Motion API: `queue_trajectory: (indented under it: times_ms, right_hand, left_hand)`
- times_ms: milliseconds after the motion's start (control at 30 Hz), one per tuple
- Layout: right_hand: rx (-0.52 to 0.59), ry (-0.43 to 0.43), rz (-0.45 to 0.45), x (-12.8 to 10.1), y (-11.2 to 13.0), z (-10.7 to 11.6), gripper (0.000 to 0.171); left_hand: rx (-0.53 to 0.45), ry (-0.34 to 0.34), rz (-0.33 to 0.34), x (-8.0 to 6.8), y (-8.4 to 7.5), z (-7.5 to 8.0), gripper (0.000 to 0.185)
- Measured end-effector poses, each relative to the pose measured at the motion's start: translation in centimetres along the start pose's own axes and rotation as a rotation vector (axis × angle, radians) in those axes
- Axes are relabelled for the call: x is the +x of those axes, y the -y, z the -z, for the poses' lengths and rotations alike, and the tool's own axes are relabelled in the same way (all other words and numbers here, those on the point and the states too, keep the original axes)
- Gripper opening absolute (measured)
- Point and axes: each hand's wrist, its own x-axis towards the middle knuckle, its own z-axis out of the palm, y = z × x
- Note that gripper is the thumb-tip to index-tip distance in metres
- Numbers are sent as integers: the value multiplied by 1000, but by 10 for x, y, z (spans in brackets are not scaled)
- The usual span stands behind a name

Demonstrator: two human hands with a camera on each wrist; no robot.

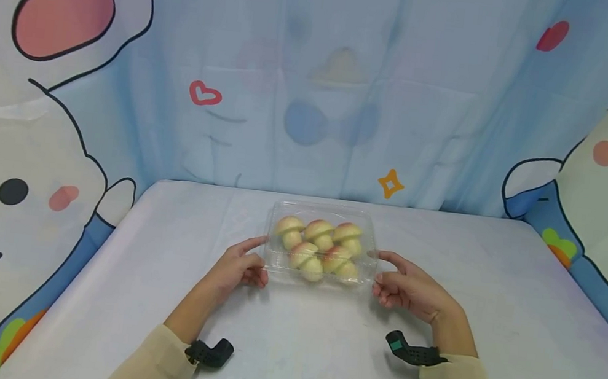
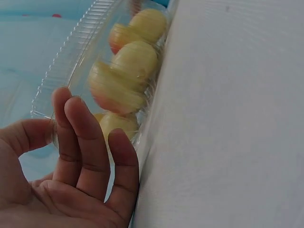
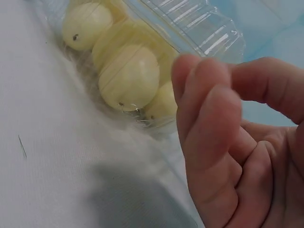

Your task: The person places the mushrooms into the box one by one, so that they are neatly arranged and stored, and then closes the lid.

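A clear plastic box stands on the white-covered table. Inside it lie several mushroom-shaped pieces with pale yellow stems and yellow-red caps. My left hand pinches the box's left edge; in the left wrist view its thumb and fingers meet at the clear rim. On the opposite side, my right hand pinches the right edge, its index finger stretched along it. The right wrist view shows the thumb and fingertips close together at the ribbed rim, which they partly hide.
The white tablecloth spreads around the box. A blue curtain with cartoon animals hangs behind the table. Each wrist carries a black band mount, the left mount and the right mount, below tan sleeves.
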Motion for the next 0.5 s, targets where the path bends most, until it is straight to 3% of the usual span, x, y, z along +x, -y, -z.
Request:
queue_trajectory:
  times_ms: [167,500]
  right_hand:
    - [-24,32,7,-1,4,-1,76]
    - [12,45,43,0,1,0,82]
  left_hand:
    - [-1,-30,61,-1,-3,1,67]
    - [4,-44,72,-1,-4,-1,65]
